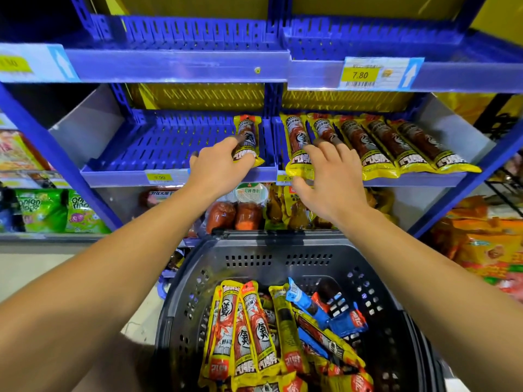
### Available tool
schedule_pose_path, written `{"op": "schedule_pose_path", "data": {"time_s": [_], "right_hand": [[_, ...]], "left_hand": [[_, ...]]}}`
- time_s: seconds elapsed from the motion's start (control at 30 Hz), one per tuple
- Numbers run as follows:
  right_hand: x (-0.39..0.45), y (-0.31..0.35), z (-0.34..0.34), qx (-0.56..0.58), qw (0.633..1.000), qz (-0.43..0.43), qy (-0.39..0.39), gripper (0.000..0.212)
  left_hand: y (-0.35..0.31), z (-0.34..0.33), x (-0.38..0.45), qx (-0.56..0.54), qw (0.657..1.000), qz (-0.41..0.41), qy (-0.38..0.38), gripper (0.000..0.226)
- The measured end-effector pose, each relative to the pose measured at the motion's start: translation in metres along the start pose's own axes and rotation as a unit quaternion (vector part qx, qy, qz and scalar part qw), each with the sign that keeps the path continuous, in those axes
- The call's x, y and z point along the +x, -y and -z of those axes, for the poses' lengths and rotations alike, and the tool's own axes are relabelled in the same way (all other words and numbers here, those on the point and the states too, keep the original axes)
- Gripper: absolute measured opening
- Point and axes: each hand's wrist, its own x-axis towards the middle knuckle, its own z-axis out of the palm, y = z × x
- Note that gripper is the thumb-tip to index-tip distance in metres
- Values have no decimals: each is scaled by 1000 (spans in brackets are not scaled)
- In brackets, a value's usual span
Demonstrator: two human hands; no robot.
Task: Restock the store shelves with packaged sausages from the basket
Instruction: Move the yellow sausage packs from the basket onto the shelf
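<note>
Yellow plastic-wrapped sausage pack [246, 141] lies alone in the blue slotted shelf tray [158, 149], left hand [219, 165] curled around its near end. Right hand [329, 171], fingers spread, presses packs in the fuller right tray. Roughly a third done, I'd judge; dark perforated plastic basket [195, 281] w/ plenty left. Fingertips hidden behind packs; basket bottom cut off.

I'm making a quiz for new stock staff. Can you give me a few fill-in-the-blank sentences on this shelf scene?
1. The left hand grips a yellow sausage pack on the ____ shelf tray.
2. The price tag on the upper shelf reads ____.
3. The basket below the arms is ____ in colour.

Missing words: left; 7.80; black
</note>
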Motion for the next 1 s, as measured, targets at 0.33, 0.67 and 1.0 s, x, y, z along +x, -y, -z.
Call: {"op": "schedule_pose_path", "data": {"time_s": [0.33,0.67,1.0], "right_hand": [[-4,1,5,5,1000,4,11,64],[-20,8,20,26,999,23,16,68],[-98,22,20,57,996,67,23,74]], "left_hand": [[-8,-3,9,56,998,7,32,53],[-11,9,-6,27,999,-38,24,55],[-9,3,-100,52,986,-157,-33,60]]}}
